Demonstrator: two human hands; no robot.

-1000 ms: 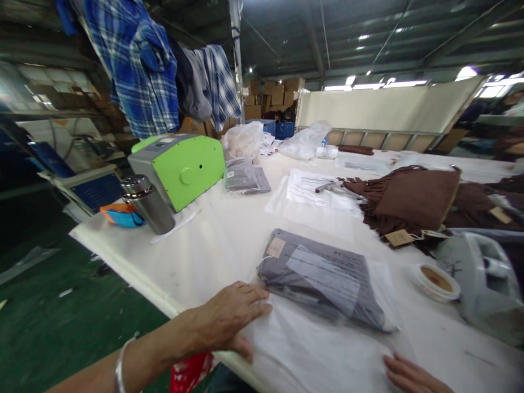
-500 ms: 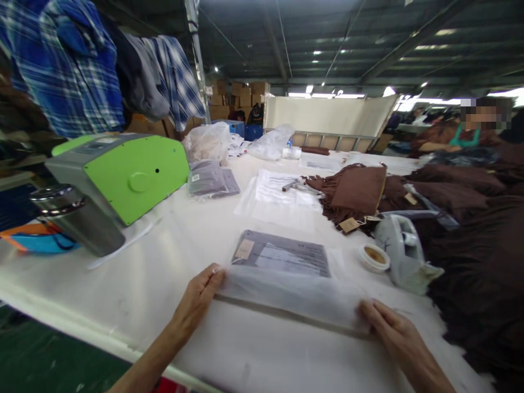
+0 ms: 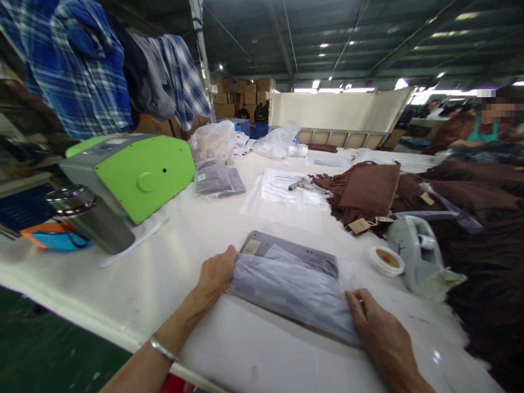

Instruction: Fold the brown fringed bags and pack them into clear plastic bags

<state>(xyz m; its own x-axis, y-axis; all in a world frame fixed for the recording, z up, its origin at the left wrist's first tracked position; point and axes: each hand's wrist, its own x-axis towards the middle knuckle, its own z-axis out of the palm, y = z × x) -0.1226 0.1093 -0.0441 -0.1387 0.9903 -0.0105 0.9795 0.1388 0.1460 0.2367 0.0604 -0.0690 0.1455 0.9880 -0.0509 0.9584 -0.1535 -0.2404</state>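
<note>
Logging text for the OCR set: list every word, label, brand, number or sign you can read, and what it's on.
Nothing can be read with certainty.
Near grey packet: print, too blurred.
Printed sheets: lines of text, too small.
Far grey packet: white label, too small.
Brown tag by the fringed brown fabric: no legible text.
Tape dispenser: dark mark, character unclear.
</note>
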